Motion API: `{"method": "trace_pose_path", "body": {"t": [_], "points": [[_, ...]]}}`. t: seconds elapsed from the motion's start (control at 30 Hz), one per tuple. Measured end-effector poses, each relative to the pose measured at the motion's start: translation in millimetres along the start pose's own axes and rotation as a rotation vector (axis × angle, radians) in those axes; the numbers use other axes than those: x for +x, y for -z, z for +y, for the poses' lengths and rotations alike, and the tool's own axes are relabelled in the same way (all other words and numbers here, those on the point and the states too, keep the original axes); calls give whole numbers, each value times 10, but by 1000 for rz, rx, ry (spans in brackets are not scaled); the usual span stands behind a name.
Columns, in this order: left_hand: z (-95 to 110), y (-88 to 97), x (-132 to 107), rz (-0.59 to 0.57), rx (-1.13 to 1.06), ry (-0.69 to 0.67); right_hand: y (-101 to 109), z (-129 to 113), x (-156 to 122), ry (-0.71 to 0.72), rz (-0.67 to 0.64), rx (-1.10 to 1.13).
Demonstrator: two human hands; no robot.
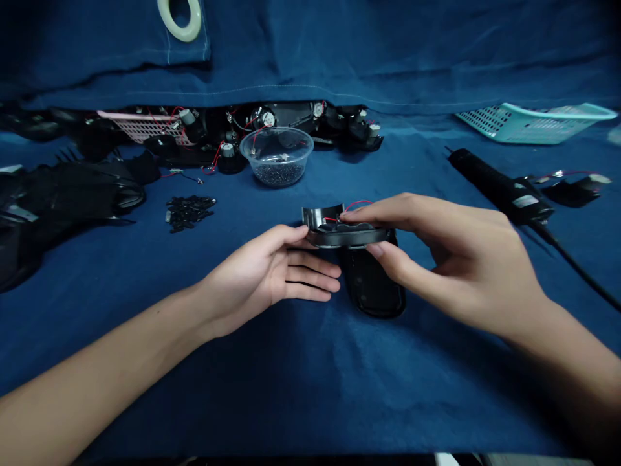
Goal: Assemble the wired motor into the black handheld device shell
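Observation:
A black plastic shell with a red wire (334, 228) is held above the blue cloth at the centre. My right hand (451, 255) grips it from the right, fingers over its top edge and thumb underneath. My left hand (272, 272) steadies its left end with thumb and forefinger, the other fingers stretched out below. Under the shell lies a second black oval housing (376, 288) on the cloth, partly covered by my right thumb.
A clear bowl of small dark parts (277, 155) stands behind. Left of it lie a pile of black clips (188, 212), black housings (58, 194) and wired motors (228, 155). A black power tool with cord (504, 188) and a teal basket (533, 122) are on the right.

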State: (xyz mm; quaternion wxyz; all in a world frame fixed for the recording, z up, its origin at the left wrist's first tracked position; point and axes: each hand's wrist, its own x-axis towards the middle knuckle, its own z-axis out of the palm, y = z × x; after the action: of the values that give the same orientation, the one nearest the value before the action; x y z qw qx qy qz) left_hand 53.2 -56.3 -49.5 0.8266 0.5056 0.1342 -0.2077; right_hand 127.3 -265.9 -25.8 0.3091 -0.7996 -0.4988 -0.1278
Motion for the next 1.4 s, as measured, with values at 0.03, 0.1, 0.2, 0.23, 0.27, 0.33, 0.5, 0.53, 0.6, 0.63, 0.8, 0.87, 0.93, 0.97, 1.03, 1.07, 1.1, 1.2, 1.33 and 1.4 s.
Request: {"method": "trace_pose_path", "body": {"t": [0.03,0.1,0.2,0.23,0.27,0.33,0.5,0.53,0.6,0.63,0.8,0.87,0.93,0.97,1.03,1.07,1.1,1.2,1.33,1.4], "points": [[-1,0,1,1,1,2,1,3,1,6,0,14],[-5,-4,3,-4,-4,3,4,10,4,13,-4,39],[-15,-19,0,-16,-57,-55,8,20,5,54,-76,83],[-18,-26,0,-14,-73,-91,7,23,3,75,-111,93],[-21,-32,2,-8,-83,-128,6,27,1,92,-149,94],[-26,-41,11,12,-75,-187,-1,33,-5,113,-221,79],[-61,-56,45,42,44,-235,-65,52,-2,107,-181,41],[-76,-60,48,35,77,-235,-91,58,-1,99,-120,3],[-109,-70,45,16,126,-242,-151,74,1,97,-43,-93],[-125,-73,41,11,141,-244,-183,83,0,109,-40,-129],[-166,-74,26,-25,169,-251,-288,91,-6,162,-30,-205],[-165,-69,29,-31,196,-269,-306,70,-15,166,-17,-202],[-166,-65,39,3,243,-332,-330,39,-29,177,-4,-174],[-170,-64,45,28,250,-364,-347,21,-36,182,8,-155],[-187,-62,62,79,185,-397,-389,-12,-49,184,33,-121],[-200,-62,72,88,125,-376,-413,-28,-54,180,42,-110],[-213,-60,82,89,69,-341,-436,-41,-57,177,47,-102],[-248,-55,108,96,54,-258,-488,-72,-61,171,60,-88],[-277,-71,113,120,217,-390,-524,-109,-60,172,81,-50],[-287,-99,108,129,256,-459,-536,-126,-62,177,92,-50]]}}
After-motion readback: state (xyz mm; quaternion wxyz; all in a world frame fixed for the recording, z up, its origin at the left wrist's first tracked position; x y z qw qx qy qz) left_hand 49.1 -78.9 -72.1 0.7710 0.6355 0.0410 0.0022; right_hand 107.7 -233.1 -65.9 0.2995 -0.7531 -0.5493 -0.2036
